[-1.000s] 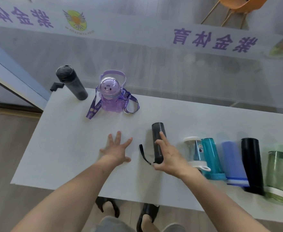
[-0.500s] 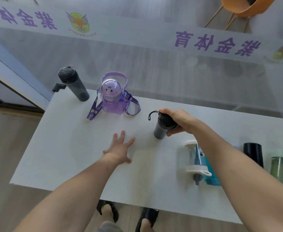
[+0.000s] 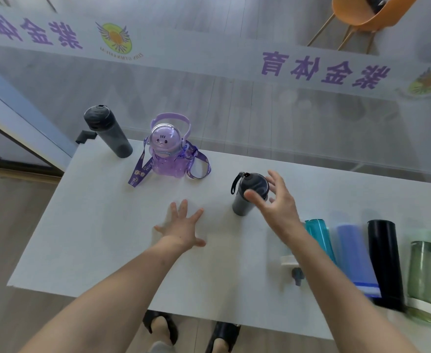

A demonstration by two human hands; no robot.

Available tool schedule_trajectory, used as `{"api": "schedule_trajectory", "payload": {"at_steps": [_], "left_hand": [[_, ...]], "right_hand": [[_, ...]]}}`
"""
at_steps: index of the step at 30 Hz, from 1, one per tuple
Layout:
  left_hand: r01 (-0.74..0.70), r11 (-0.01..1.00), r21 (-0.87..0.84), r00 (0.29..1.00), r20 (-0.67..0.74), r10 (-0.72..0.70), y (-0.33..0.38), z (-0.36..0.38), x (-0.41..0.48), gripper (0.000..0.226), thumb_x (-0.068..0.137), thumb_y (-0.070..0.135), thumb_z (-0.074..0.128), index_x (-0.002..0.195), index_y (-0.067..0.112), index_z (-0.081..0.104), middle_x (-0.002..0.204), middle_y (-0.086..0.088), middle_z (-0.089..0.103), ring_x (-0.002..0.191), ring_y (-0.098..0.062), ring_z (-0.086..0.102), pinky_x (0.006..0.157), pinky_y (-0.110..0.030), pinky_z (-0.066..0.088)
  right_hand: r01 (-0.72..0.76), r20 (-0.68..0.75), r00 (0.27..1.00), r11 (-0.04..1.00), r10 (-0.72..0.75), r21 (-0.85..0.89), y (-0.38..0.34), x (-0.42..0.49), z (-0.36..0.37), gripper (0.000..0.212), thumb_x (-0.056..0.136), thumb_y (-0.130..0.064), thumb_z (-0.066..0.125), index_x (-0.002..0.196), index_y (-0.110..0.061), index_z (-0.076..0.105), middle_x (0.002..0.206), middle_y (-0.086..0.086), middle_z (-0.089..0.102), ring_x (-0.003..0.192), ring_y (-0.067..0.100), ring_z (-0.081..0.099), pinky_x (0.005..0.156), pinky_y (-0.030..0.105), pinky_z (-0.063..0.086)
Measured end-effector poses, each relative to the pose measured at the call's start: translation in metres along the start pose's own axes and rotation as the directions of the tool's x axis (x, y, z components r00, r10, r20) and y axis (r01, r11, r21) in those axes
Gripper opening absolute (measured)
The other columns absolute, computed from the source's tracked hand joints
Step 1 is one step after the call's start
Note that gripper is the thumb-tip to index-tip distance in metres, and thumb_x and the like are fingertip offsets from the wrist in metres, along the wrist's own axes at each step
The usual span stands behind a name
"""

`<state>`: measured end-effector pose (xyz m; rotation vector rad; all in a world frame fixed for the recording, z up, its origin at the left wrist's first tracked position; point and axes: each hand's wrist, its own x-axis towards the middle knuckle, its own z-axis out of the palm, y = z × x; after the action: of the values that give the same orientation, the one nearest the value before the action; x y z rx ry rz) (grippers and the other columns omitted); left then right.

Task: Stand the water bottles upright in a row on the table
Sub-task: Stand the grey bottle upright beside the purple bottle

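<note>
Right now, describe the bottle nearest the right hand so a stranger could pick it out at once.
On the white table, three bottles stand upright along the far side; the rest lie flat at the right end. The one meant is the rightmost upright, a dark grey bottle just beyond the open right hand. Unlike the purple strap bottle and the taller dark flask to its left, it has a small black wrist loop on its lid.
</note>
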<state>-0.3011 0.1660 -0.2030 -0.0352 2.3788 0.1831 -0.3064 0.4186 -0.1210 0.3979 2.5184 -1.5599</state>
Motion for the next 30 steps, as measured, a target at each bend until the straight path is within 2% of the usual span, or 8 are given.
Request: {"api": "schedule_trajectory", "payload": {"at_steps": [4, 7, 9, 11, 14, 19, 25, 30], "left_hand": [[-0.003, 0.999, -0.043, 1.0, 0.03, 0.005, 0.006, -0.007, 0.009, 0.119, 0.079, 0.052, 0.085, 0.157, 0.059, -0.005, 0.166, 0.009, -0.034, 0.154, -0.028, -0.03, 0.1, -0.084, 0.029], [0.005, 0.999, -0.051, 0.999, 0.053, -0.002, 0.007, -0.007, 0.013, 0.124, 0.078, 0.047, 0.088, 0.156, 0.06, -0.008, 0.165, 0.009, -0.036, 0.153, -0.028, -0.031, 0.098, -0.086, 0.029], [0.006, 0.998, -0.057, 0.998, 0.057, -0.002, 0.007, -0.007, 0.013, 0.124, 0.078, 0.045, 0.088, 0.156, 0.06, -0.007, 0.165, 0.009, -0.036, 0.153, -0.028, -0.031, 0.098, -0.086, 0.028], [0.006, 0.998, -0.064, 0.998, 0.055, -0.002, 0.007, -0.006, 0.014, 0.124, 0.078, 0.045, 0.088, 0.156, 0.06, -0.007, 0.165, 0.01, -0.036, 0.153, -0.028, -0.031, 0.099, -0.087, 0.027], [0.012, 0.997, -0.071, 0.999, 0.054, -0.008, 0.007, -0.006, 0.013, 0.124, 0.079, 0.044, 0.088, 0.156, 0.061, -0.008, 0.165, 0.01, -0.036, 0.153, -0.027, -0.032, 0.099, -0.086, 0.026], [0.015, 0.997, -0.072, 0.998, 0.054, -0.011, 0.008, -0.006, 0.013, 0.121, 0.08, 0.044, 0.087, 0.156, 0.061, -0.007, 0.165, 0.01, -0.036, 0.153, -0.027, -0.032, 0.1, -0.086, 0.025], [0.015, 0.998, -0.063, 0.998, 0.054, -0.012, 0.009, -0.007, 0.012, 0.121, 0.08, 0.045, 0.086, 0.157, 0.06, -0.007, 0.165, 0.009, -0.036, 0.153, -0.027, -0.031, 0.1, -0.086, 0.027], [0.021, 0.999, -0.048, 0.998, 0.062, -0.018, 0.011, -0.009, 0.012, 0.122, 0.081, 0.045, 0.086, 0.157, 0.059, -0.009, 0.166, 0.008, -0.036, 0.154, -0.028, -0.03, 0.099, -0.085, 0.028]], "right_hand": [[-0.026, -0.005, 1.0, 0.999, 0.026, 0.033, 0.032, -0.017, 0.023, 0.112, 0.069, -0.055, 0.092, 0.158, -0.035, 0.027, 0.156, -0.012, 0.047, 0.143, 0.008, 0.044, 0.118, 0.037, 0.039], [0.0, 0.0, 1.0, 0.999, 0.0, 0.052, 0.045, -0.009, 0.039, 0.097, 0.071, -0.036, 0.095, 0.149, -0.041, 0.037, 0.14, -0.032, 0.052, 0.131, -0.001, 0.05, 0.112, 0.029, 0.041], [0.021, -0.033, 0.999, 0.996, -0.018, 0.09, 0.048, 0.001, 0.049, 0.082, 0.072, -0.027, 0.094, 0.136, -0.049, 0.046, 0.125, -0.042, 0.055, 0.12, -0.008, 0.054, 0.105, 0.025, 0.045], [0.046, -0.083, 0.996, 0.991, -0.036, 0.125, 0.051, 0.012, 0.056, 0.071, 0.075, -0.017, 0.091, 0.121, -0.054, 0.051, 0.118, -0.034, 0.062, 0.111, -0.007, 0.058, 0.099, 0.03, 0.052], [0.067, -0.104, 0.993, 0.985, -0.051, 0.159, 0.053, 0.03, 0.063, 0.06, 0.078, -0.012, 0.087, 0.122, -0.042, 0.058, 0.123, -0.013, 0.065, 0.112, 0.002, 0.059, 0.101, 0.038, 0.054], [0.098, -0.07, 0.994, 0.983, -0.088, 0.158, 0.039, 0.073, 0.065, 0.063, 0.079, -0.006, 0.085, 0.124, -0.038, 0.054, 0.121, -0.015, 0.064, 0.114, 0.012, 0.061, 0.105, 0.038, 0.052], [0.115, -0.045, 0.993, 0.983, -0.11, 0.141, 0.024, 0.113, 0.07, 0.061, 0.08, -0.008, 0.084, 0.124, -0.036, 0.052, 0.118, -0.012, 0.063, 0.109, 0.002, 0.06, 0.104, 0.032, 0.052], [0.112, -0.013, 0.994, 0.984, -0.111, 0.14, 0.025, 0.132, 0.069, 0.059, 0.081, -0.009, 0.083, 0.13, -0.027, 0.055, 0.124, -0.002, 0.064, 0.113, 0.014, 0.06, 0.105, 0.035, 0.053]]}}
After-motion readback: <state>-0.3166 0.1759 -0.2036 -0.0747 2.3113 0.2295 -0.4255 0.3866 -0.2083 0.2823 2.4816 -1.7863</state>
